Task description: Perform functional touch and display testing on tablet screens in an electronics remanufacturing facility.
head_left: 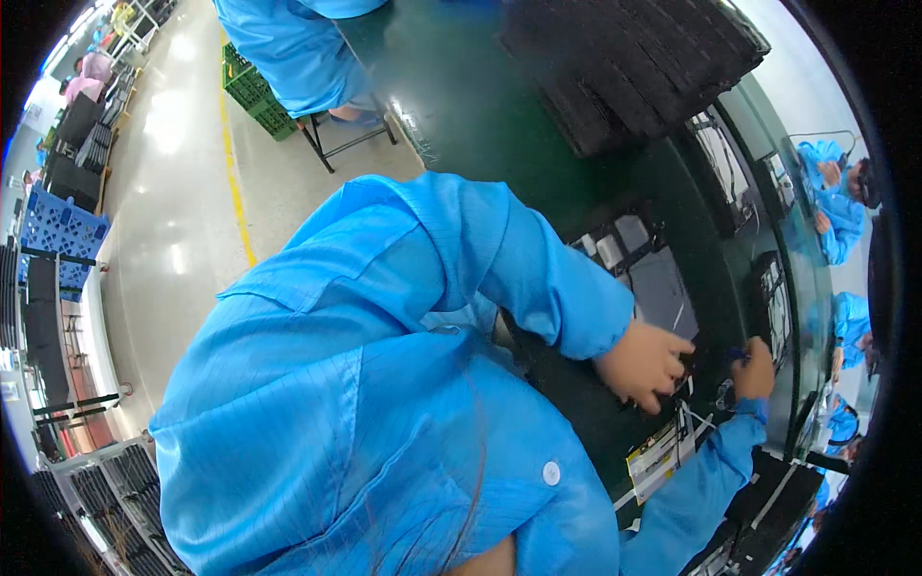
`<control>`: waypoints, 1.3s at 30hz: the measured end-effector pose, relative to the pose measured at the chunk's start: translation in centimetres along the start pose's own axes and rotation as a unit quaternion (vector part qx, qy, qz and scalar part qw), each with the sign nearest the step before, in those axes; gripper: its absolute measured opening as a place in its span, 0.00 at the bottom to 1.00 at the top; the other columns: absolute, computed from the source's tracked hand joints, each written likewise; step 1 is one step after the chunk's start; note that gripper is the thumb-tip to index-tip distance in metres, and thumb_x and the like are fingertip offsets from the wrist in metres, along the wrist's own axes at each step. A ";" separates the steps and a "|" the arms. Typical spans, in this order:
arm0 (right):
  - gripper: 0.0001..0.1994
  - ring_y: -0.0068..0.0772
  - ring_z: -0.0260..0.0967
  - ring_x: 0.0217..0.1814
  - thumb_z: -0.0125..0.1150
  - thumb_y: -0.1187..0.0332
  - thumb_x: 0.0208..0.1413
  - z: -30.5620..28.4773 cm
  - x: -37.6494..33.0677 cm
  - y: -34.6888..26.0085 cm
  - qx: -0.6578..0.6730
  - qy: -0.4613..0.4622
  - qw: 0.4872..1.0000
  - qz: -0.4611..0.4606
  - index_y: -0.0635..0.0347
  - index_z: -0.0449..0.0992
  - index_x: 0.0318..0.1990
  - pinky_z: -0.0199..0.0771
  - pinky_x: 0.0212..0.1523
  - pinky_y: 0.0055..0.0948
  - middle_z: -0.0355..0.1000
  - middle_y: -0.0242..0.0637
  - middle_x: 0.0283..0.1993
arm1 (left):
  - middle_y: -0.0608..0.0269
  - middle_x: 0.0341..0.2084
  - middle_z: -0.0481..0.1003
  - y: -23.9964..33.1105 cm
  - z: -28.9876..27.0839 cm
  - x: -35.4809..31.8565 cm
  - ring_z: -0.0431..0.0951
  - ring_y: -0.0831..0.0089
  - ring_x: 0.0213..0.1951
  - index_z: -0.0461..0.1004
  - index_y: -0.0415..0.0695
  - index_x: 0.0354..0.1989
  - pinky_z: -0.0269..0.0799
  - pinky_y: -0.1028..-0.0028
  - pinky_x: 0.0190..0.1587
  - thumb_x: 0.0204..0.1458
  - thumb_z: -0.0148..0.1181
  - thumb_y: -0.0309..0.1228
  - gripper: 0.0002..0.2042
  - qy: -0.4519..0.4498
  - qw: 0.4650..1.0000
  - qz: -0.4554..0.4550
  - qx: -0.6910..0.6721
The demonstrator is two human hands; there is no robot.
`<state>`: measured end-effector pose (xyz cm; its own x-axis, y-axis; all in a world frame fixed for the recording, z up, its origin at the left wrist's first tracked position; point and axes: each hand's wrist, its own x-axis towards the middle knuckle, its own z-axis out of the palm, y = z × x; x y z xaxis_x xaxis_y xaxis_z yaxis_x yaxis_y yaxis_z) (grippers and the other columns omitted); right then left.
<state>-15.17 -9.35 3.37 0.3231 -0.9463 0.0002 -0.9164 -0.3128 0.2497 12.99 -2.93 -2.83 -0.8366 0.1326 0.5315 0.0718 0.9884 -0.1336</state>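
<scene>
On the dark green work surface (615,182), my left hand (648,367) is open, palm down, with its fingers apart and slightly bent. It lies at the near edge of a flat black electronic assembly with a grey rectangular panel (663,288) and smaller light pieces (608,252). My right hand (755,372) is closed, and a small dark blue item (738,356) shows at its fingertips, too small to name. Beside that hand is a small clear or shiny piece (723,392). Between my forearms lies a flat part with yellow edges and white strips (663,456).
A large stack of black flat panels (634,62) stands at the far side. More electronic units (720,163) lie along a rail at the right. Another person in blue sits far left (298,48), near a green crate (254,91). More workers (837,206) are beyond the rail.
</scene>
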 end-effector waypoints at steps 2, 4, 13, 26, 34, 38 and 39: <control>0.11 0.41 0.64 0.36 0.58 0.79 0.35 -0.2 -0.4 0.5 0.079 0.088 0.993 0.017 0.62 0.64 0.29 0.65 0.34 0.33 0.65 0.40 0.31 | 0.59 0.39 0.69 -1.9 -0.4 -0.4 0.64 0.58 0.48 0.70 0.53 0.43 0.49 0.44 0.54 0.43 0.54 0.44 0.18 -0.033 0.999 -0.012 0.019; 0.07 0.32 0.65 0.31 0.53 0.76 0.44 -0.9 -2.4 1.7 0.159 0.326 0.930 0.061 0.61 0.62 0.30 0.64 0.30 0.26 0.63 0.37 0.28 | 0.59 0.40 0.68 -3.8 -1.2 -0.2 0.63 0.57 0.49 0.68 0.48 0.45 0.46 0.43 0.55 0.41 0.55 0.47 0.23 -0.060 0.995 -0.056 0.061; 0.13 0.23 0.65 0.29 0.48 0.62 0.56 -0.3 -0.9 -8.6 0.767 0.191 0.575 0.213 0.59 0.67 0.43 0.58 0.25 0.17 0.69 0.36 0.33 | 0.47 0.53 0.59 -6.9 -3.1 -2.9 0.53 0.50 0.58 0.64 0.41 0.50 0.42 0.46 0.58 0.44 0.48 0.58 0.34 -0.086 0.962 -0.252 0.064; 0.07 0.15 0.54 0.15 0.55 0.71 0.50 1.5 -1.8 -11.0 0.658 0.100 0.719 0.199 0.55 0.63 0.24 0.49 0.15 0.16 0.58 0.26 0.16 | 0.47 0.40 0.69 -2.9 -8.5 -11.1 0.68 0.56 0.44 0.72 0.31 0.34 0.63 0.68 0.48 0.48 0.52 0.45 0.23 0.015 0.831 -0.538 0.138; 0.12 0.14 0.51 0.15 0.54 0.73 0.50 2.1 -2.3 -10.1 0.673 0.109 0.703 0.202 0.54 0.57 0.21 0.47 0.15 0.16 0.54 0.25 0.15 | 0.48 0.30 0.73 -2.7 -7.6 -10.7 0.73 0.56 0.33 0.75 0.32 0.23 0.69 0.67 0.39 0.49 0.51 0.45 0.22 -0.004 0.799 -0.595 0.083; 0.13 0.15 0.50 0.15 0.52 0.73 0.51 2.1 -2.4 -10.1 0.638 0.115 0.740 0.179 0.54 0.55 0.20 0.47 0.15 0.17 0.52 0.26 0.15 | 0.45 0.23 0.70 -3.0 -7.0 -11.1 0.72 0.53 0.28 0.73 0.31 0.19 0.68 0.63 0.35 0.49 0.47 0.50 0.28 0.016 0.801 -0.590 0.100; 0.13 0.15 0.49 0.14 0.52 0.73 0.51 2.0 -2.4 -10.0 0.635 0.111 0.745 0.172 0.54 0.55 0.20 0.47 0.15 0.17 0.51 0.26 0.15 | 0.44 0.24 0.70 -3.0 -6.9 -11.1 0.72 0.52 0.29 0.73 0.31 0.20 0.68 0.63 0.36 0.49 0.48 0.51 0.28 0.024 0.805 -0.587 0.086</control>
<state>-7.28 -4.08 -1.06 -0.0796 -0.9957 0.0479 -0.3930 -0.0128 -0.9194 25.81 -6.90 -2.52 -0.2508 -0.8784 0.4068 -0.8327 0.4101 0.3721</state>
